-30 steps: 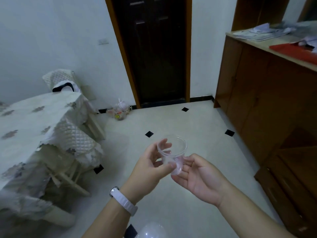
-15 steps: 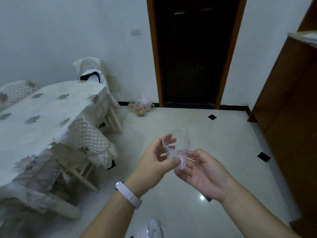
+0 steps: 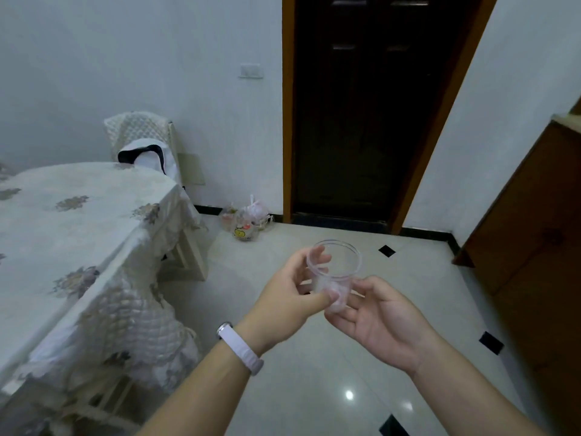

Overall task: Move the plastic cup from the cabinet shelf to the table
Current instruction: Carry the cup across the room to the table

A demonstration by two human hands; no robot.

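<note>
Head view. Against the frame half a second earlier: table [image 3: 63,234] and door [image 3: 361,114] sit further right in frame; grip unchanged. Plastic cup [image 3: 334,272]: clear, thin-walled, tapered, mouth up, long axis near vertical, held over glossy tiled floor [image 3: 314,372], beside the table. Left hand [image 3: 289,297] pinches its wall, thumb against fingers. Right hand [image 3: 380,322], fingers loosely spread, touches its base. Table: quilted floral cloth.

Pale walls [image 3: 125,58], dark door [image 3: 361,114], glossy tiled floor [image 3: 314,372] (black diamond insets), wooden cabinet [image 3: 534,231] at right.
</note>
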